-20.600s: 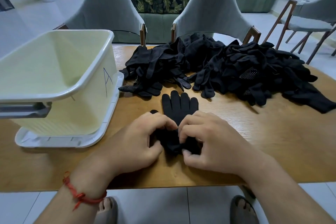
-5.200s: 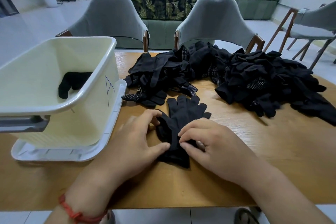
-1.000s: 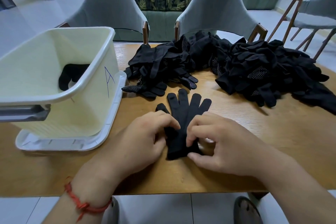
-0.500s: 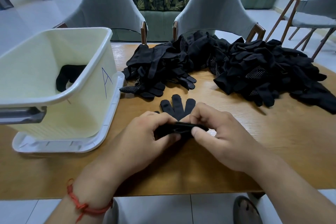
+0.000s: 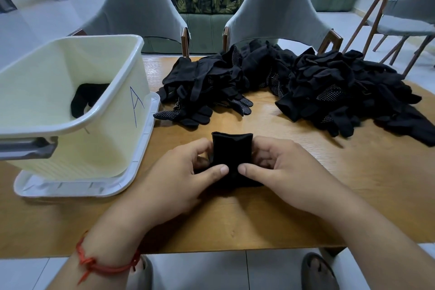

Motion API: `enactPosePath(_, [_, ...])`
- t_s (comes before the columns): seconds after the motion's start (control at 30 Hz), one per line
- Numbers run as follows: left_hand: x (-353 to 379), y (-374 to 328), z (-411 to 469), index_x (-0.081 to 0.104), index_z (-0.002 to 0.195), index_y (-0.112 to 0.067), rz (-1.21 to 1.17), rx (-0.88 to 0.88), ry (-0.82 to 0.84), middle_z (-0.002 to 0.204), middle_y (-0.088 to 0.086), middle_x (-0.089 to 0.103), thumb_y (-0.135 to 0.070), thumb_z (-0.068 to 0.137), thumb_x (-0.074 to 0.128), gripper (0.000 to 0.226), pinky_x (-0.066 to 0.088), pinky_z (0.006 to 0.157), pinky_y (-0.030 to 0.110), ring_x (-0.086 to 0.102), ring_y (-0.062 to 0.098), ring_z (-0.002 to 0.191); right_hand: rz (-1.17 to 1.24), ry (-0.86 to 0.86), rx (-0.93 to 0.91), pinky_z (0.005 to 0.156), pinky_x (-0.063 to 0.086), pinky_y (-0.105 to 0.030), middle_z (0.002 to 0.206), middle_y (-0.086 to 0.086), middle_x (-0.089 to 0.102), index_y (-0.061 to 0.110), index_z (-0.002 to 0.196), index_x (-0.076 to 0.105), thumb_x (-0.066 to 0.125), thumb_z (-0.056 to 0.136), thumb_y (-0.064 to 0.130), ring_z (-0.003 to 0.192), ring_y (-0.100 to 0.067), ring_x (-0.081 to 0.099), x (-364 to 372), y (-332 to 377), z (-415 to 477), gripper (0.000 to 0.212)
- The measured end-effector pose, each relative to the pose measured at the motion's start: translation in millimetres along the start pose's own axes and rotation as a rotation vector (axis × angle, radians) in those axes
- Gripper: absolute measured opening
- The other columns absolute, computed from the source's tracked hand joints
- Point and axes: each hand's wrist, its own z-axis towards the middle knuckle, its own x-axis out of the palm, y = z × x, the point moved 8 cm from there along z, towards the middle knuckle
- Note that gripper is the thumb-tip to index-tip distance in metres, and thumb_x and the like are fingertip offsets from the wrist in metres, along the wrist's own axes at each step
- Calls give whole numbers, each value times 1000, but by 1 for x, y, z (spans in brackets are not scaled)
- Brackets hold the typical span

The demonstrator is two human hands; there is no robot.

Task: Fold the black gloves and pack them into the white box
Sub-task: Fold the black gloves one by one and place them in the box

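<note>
As we fold by the tabletop's [image 5: 353, 186] near edge | our left hand [image 5: 179, 174] and right hand [image 5: 284, 172] pinch the glove bundle [image 5: 231, 150] so the fold holds | white box [image 5: 117, 92] at left edge, reachable.

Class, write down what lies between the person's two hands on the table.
In the head view, a folded black glove bundle lies between the left hand and the right hand; both hands pinch it.

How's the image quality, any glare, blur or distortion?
Head view: sharp, no motion blur; soft glare on the table by the glove pile; wide-angle lens bows the white box; the folded glove in the left hand and right hand shows no detail.
</note>
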Motion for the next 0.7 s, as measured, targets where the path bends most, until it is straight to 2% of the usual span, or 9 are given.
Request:
enactPosePath(0.1, [-1,0,-1,53,125,-39,11,-56,-28,85,-12,79,-43,98,69,32,51,68,25,69,5,73,5,9,26,103,56,-51,108,8,81,40,127,70,71,103,26,106,-13,76,2,-2,2,28])
enactPosePath(0.2, [-2,0,1,48,129,-45,44,-77,-114,82,-21,76,-47,96,71,40,43,59,12,68,-3,76,-32,-28,54,98,56,-52,98,10,80,42,124,64,70,103,32,97,-12,76,1,-4,4,24])
enactPosePath(0.27, [-3,0,1,48,127,-45,67,-84,-206,76,-24,73,-48,94,74,43,43,58,10,67,-6,74,-64,-79,66,93,56,-53,94,11,79,45,123,58,71,101,37,89,-12,75,-1,-5,6,27])
enactPosePath(0.37, [-3,-1,0,52,122,-41,87,-66,-352,70,-16,71,-44,90,80,43,46,60,13,66,-4,74,-112,-195,71,80,57,-43,88,10,76,43,124,55,74,98,39,75,-10,69,-6,-6,6,32])
enactPosePath(0.43, [-2,-2,0,53,117,-41,103,-57,-422,69,-12,69,-43,88,81,41,48,62,16,65,-2,75,-140,-257,77,71,49,-31,85,10,74,42,125,53,74,97,41,70,-6,64,-7,-7,6,34])
enactPosePath(0.5, [-2,-2,0,53,111,-40,127,-48,-457,68,-10,68,-43,87,81,37,49,63,20,65,1,74,-158,-299,83,68,43,-26,84,10,73,42,125,52,74,97,44,69,-5,62,-8,-8,6,36])
enactPosePath(0.63, [-1,0,1,55,102,-38,166,-40,-472,64,-9,62,-45,89,78,28,43,55,21,62,7,69,-163,-302,76,69,45,-26,85,9,72,43,121,49,72,99,43,71,-6,62,-7,-9,5,31])
enactPosePath(0.7, [0,0,2,56,97,-38,196,-44,-467,68,-10,59,-47,89,78,25,40,57,22,59,8,71,-190,-299,58,66,47,-26,84,8,71,42,115,51,70,100,41,72,-8,62,-6,-6,6,25])
